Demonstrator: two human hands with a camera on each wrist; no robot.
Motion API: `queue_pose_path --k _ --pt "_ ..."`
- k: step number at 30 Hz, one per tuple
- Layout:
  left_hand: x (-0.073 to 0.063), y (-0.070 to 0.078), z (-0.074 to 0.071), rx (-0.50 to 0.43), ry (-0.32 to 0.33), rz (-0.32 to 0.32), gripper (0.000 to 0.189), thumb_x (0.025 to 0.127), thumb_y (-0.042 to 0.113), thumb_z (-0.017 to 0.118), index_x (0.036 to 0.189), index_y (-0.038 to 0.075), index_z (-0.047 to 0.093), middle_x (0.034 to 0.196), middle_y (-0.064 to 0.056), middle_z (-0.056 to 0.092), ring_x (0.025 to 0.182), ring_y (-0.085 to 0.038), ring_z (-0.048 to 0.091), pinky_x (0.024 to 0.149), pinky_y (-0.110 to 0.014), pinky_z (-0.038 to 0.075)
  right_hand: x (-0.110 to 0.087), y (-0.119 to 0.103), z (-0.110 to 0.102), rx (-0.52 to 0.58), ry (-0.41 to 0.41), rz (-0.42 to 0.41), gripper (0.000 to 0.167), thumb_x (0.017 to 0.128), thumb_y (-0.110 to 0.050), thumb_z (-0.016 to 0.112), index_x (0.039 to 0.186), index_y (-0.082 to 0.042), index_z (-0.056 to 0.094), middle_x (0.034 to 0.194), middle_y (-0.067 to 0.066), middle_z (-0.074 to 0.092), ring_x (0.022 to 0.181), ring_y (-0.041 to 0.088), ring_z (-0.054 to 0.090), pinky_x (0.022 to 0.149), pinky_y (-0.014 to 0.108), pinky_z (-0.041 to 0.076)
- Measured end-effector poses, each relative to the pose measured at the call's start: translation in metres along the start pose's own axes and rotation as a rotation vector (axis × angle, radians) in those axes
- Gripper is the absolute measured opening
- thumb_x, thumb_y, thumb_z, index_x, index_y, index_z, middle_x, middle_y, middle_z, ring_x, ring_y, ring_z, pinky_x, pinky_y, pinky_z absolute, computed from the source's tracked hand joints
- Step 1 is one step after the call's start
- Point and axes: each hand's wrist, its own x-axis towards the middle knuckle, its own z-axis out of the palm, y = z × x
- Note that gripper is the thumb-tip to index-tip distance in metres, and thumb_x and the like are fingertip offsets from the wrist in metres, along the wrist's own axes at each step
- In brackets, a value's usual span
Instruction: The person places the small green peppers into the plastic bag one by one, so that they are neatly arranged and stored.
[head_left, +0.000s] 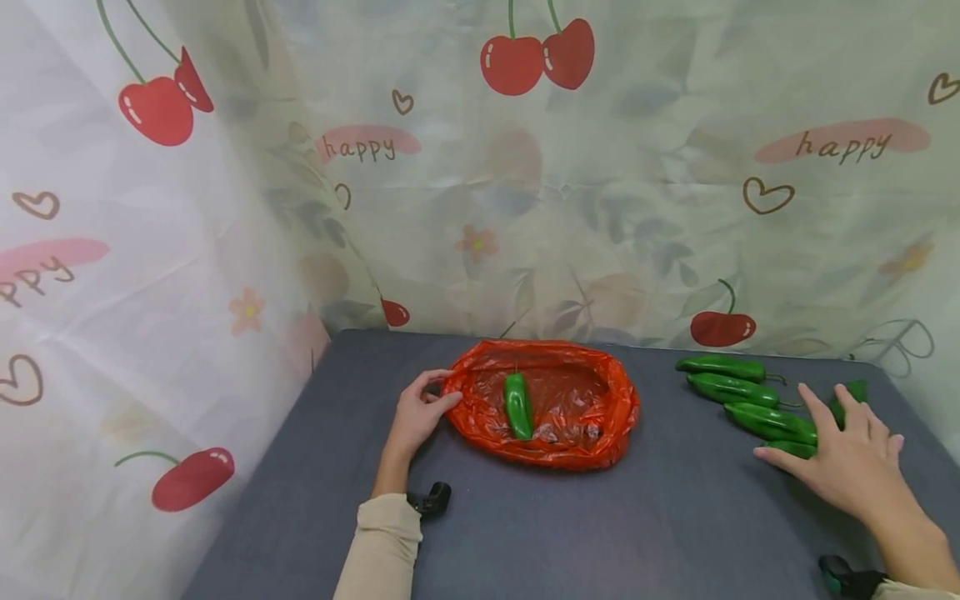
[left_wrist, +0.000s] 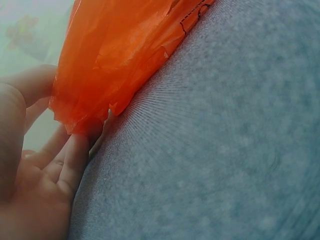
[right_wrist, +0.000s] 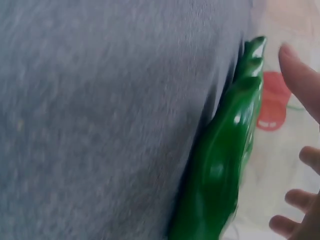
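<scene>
A red plastic bag (head_left: 627, 400) stands with its mouth spread wide, and one green chili pepper (head_left: 518, 407) lies inside it. At the bag's left side my left hand (head_left: 417, 414) holds the rim; in the left wrist view the thumb and fingers sit on either side of the thin orange-red plastic (left_wrist: 100, 65). My right hand (head_left: 858, 458) hovers over several more green peppers (head_left: 731, 389) at the right, fingers spread and nothing gripped. Part of the peppers is hidden under that hand. Close up in the right wrist view, a glossy pepper (right_wrist: 215, 165) lies below the spread fingers.
A dark grey cloth (head_left: 555, 533) covers the table. Behind and to the left hangs a printed curtain (head_left: 562, 208) with cherries and hearts. Each wrist wears a black strap, the left strap (head_left: 431, 500) near the cuff.
</scene>
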Motion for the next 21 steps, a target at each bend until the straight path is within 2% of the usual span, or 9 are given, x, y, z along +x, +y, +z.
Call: queue_pose_path --k 5,12,18,21 --pt "0.001 -0.001 0.000 -0.013 -0.003 0.001 0.039 0.089 0.032 0.081 0.125 0.025 0.068 0.127 -0.007 0.067 0.078 -0.017 0.063 0.065 -0.027 0.050 -0.005 0.013 -0.001 0.011 0.021 -0.012 0.130 0.073 -0.072 0.077 0.164 -0.012 0.005 0.160 0.043 -0.004 0.139 0.072 0.008 0.101 0.082 0.016" --pt "0.002 -0.001 0.001 -0.012 -0.007 0.002 0.039 0.089 0.033 0.080 0.126 0.025 0.068 0.127 -0.007 0.067 0.079 -0.018 0.063 0.066 -0.027 0.050 -0.008 0.031 0.000 0.028 -0.065 0.070 0.135 0.070 -0.071 0.081 0.164 -0.012 0.004 0.155 0.048 0.001 0.122 0.078 0.018 0.081 0.080 0.028" --pt "0.001 -0.002 0.000 -0.005 -0.005 0.005 0.039 0.089 0.035 0.080 0.126 0.027 0.068 0.127 -0.007 0.067 0.078 -0.019 0.063 0.066 -0.028 0.050 -0.010 0.041 0.002 0.066 -0.111 0.042 0.131 0.072 -0.055 0.087 0.161 -0.001 0.006 0.141 0.058 0.013 0.120 0.075 0.021 0.086 0.079 0.028" --pt "0.001 -0.002 0.000 -0.002 -0.005 0.006 0.039 0.090 0.034 0.079 0.126 0.026 0.068 0.127 -0.007 0.067 0.078 -0.019 0.063 0.066 -0.027 0.050 -0.012 0.044 0.004 0.072 -0.121 0.025 0.129 0.073 -0.050 0.088 0.160 0.001 0.008 0.137 0.058 0.016 0.120 0.073 0.022 0.088 0.077 0.029"
